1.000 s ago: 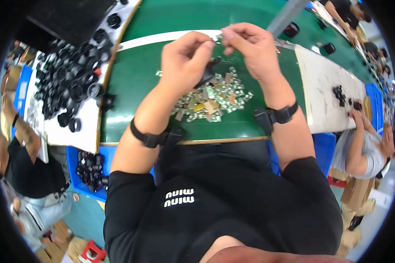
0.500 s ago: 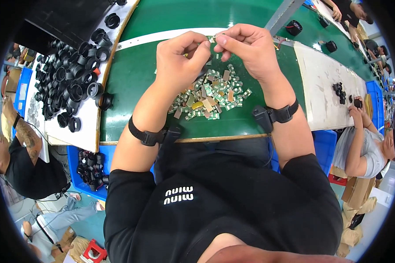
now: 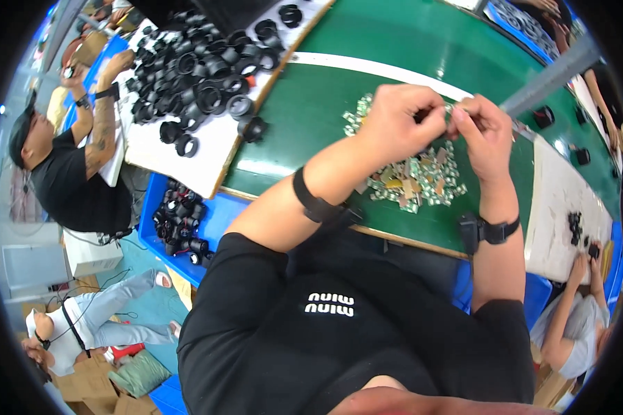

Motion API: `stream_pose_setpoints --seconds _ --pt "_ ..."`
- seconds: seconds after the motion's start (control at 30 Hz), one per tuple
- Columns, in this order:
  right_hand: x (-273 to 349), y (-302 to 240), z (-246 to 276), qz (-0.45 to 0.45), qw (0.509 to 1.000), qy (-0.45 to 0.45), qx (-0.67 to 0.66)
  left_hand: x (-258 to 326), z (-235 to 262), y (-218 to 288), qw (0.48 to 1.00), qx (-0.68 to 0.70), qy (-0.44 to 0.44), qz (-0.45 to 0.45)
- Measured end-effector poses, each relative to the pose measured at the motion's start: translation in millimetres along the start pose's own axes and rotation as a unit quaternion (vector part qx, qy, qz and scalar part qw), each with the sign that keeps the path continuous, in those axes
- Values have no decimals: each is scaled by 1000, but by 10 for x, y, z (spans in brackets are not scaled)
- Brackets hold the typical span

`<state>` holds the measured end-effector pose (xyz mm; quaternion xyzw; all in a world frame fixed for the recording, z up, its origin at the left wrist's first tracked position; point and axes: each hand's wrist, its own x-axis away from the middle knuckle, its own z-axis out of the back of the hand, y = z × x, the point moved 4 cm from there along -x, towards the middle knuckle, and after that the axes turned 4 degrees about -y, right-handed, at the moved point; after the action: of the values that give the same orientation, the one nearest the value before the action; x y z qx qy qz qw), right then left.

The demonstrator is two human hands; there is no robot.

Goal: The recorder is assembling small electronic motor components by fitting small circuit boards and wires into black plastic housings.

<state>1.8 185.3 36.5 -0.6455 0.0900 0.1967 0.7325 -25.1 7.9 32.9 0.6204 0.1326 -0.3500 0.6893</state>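
Observation:
My left hand (image 3: 399,119) and my right hand (image 3: 483,131) meet above the green table (image 3: 394,41), fingertips pinched together on a small metal part (image 3: 450,109). Just below them lies a heap of small silvery and tan metal parts (image 3: 415,176), with a few more strewn to the upper left (image 3: 356,116). Both wrists carry black bands. How the small part is shared between the fingers is hard to see.
A white board (image 3: 208,149) to the left is piled with black plastic rings (image 3: 201,69). A blue bin (image 3: 180,221) below it holds more black parts. One person in black sits at the left (image 3: 76,173), another at the right (image 3: 574,318). A white board (image 3: 564,200) with black bits lies right.
The view has swung, so the hands and the heap now sit further right in the picture. Both hands stay pinched together over the heap.

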Motion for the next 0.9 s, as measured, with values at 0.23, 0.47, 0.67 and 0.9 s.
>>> stream_pose_setpoints --seconds 0.23,0.47,0.67,0.9 --pt "19 -107 -29 39 999 -12 35 0 48 109 994 -49 14 -99" --pt "20 39 -6 47 999 3 13 -49 63 131 999 -15 18 -46" --pt "-36 303 -402 -154 923 -134 -327 -118 300 189 990 114 32 -74" --pt "-797 312 342 -85 987 -101 95 1037 1165 952 998 46 -34 20"
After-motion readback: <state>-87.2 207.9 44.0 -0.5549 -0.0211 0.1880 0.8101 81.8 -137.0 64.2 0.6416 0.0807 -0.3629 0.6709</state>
